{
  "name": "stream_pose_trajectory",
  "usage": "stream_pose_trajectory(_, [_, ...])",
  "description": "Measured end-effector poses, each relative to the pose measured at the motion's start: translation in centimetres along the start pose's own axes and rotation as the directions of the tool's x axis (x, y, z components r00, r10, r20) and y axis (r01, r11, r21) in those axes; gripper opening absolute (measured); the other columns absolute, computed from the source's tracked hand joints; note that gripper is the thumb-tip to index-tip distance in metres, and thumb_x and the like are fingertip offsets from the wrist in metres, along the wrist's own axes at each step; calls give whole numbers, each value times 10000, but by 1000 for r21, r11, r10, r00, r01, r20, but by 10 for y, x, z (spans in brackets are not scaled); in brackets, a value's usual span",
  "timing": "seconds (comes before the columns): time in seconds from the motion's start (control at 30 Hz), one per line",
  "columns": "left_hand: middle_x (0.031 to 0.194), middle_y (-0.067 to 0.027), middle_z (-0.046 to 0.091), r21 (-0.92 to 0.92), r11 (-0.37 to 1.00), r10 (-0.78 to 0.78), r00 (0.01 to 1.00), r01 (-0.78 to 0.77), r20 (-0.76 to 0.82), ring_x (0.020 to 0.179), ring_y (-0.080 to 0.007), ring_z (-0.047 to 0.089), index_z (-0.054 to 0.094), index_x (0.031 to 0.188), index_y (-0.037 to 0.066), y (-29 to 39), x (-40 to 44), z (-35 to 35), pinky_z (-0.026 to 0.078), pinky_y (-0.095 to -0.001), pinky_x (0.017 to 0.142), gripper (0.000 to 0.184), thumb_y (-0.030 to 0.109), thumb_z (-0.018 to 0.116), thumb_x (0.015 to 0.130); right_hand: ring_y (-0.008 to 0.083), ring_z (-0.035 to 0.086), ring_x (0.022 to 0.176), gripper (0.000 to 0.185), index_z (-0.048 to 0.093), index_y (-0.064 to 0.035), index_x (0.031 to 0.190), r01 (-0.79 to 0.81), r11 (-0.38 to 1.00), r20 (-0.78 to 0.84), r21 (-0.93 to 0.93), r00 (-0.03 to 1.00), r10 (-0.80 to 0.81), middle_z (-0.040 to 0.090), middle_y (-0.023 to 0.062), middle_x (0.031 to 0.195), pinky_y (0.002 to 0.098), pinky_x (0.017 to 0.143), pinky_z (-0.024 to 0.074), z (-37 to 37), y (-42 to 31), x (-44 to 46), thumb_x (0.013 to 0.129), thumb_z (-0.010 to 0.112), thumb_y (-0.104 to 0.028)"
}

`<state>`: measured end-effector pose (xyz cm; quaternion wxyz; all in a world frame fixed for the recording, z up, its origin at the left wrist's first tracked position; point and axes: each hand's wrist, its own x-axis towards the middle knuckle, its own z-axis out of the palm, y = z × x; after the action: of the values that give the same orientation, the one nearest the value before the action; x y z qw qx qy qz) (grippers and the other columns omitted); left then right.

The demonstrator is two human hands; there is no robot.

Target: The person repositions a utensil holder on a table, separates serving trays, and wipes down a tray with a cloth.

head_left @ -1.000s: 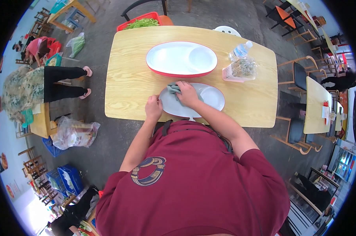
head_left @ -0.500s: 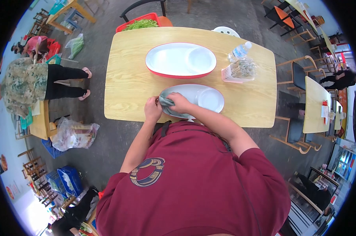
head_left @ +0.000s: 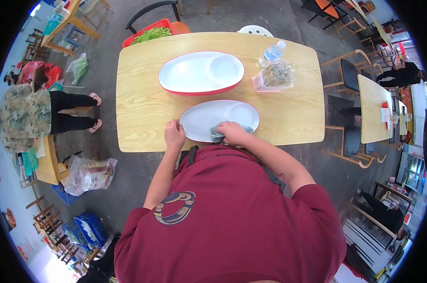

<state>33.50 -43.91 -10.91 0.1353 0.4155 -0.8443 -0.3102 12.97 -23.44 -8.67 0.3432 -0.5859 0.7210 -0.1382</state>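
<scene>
An oval white plate with a red outer edge and a round section at its right lies close to my body. My left hand grips its left rim with closed fingers. A grey-green cloth is bunched under my right hand, pressed on the plate's near inner side. Just beyond sits a stack of similar oval plates or one deeper plate, white inside and red outside; I cannot tell which.
On the wooden table stand a plastic water bottle and a clear box of wrapped sticks. A red basket of green vegetables and a white stool are past the far edge. A person in a patterned top stands at left.
My right hand has carried the cloth from the plate's left end rightward along its near side. My left hand stays at the left rim. The whole view has shifted slightly.
</scene>
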Motion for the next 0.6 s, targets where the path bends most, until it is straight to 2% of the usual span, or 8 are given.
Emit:
stream_pose_trajectory(0.07, [928, -185, 666, 8, 1000, 7, 1000, -7, -1, 856, -361, 670, 701, 1040, -3, 2, 0, 0, 540, -463, 777, 162, 76, 666, 903, 380, 655, 1044, 296, 700, -86, 995, 18, 1000, -52, 4, 999, -18, 670, 133, 1030, 499, 875, 547, -4, 5, -12, 702, 708, -42])
stream_pose_trajectory(0.27, [932, -167, 649, 42, 998, 36, 999, -36, -10, 849, -353, 667, 691, 1034, 22, -3, 1, 3, 544, -468, 765, 148, 77, 664, 899, 388, 656, 993, 239, 699, -76, 954, -63, 990, -266, 124, 959, 95, 661, 134, 988, 499, 844, 544, -11, 28, -50, 716, 692, -60])
stream_pose_trajectory(0.33, [932, -166, 648, 53, 998, 18, 1000, -18, 5, 851, -353, 666, 690, 1033, 22, -1, 1, 0, 545, -466, 765, 148, 76, 664, 898, 392, 657, 986, 237, 707, -73, 961, -171, 979, -292, 112, 936, 197, 663, 141, 984, 492, 853, 544, -19, 44, -61, 724, 693, -72])
stream_pose_trajectory(0.37, [932, -166, 648, 49, 999, 20, 1000, -21, 4, 852, -352, 666, 690, 1035, 21, 1, 1, -1, 544, -465, 766, 149, 77, 665, 899, 395, 658, 982, 237, 711, -71, 964, -224, 969, -308, 107, 919, 247, 663, 144, 983, 488, 857, 544, -24, 52, -66, 728, 694, -78])
stream_pose_trajectory(0.47, [933, -166, 649, 43, 999, 29, 1000, -29, 5, 855, -350, 666, 689, 1041, 19, 3, 1, -2, 544, -462, 770, 155, 79, 667, 900, 404, 660, 985, 285, 732, -77, 1015, -240, 940, -421, 244, 846, 326, 678, 159, 1009, 479, 865, 546, -34, 74, -84, 731, 704, -92])
stream_pose_trajectory(0.6, [938, -167, 650, 50, 998, 35, 999, -35, 10, 857, -347, 668, 689, 1052, 15, 1, 1, -2, 545, -460, 771, 164, 83, 669, 904, 392, 668, 973, 304, 740, -52, 1036, -327, 910, -534, 256, 737, 415, 691, 176, 1018, 463, 856, 546, -48, 84, -99, 735, 713, -84])
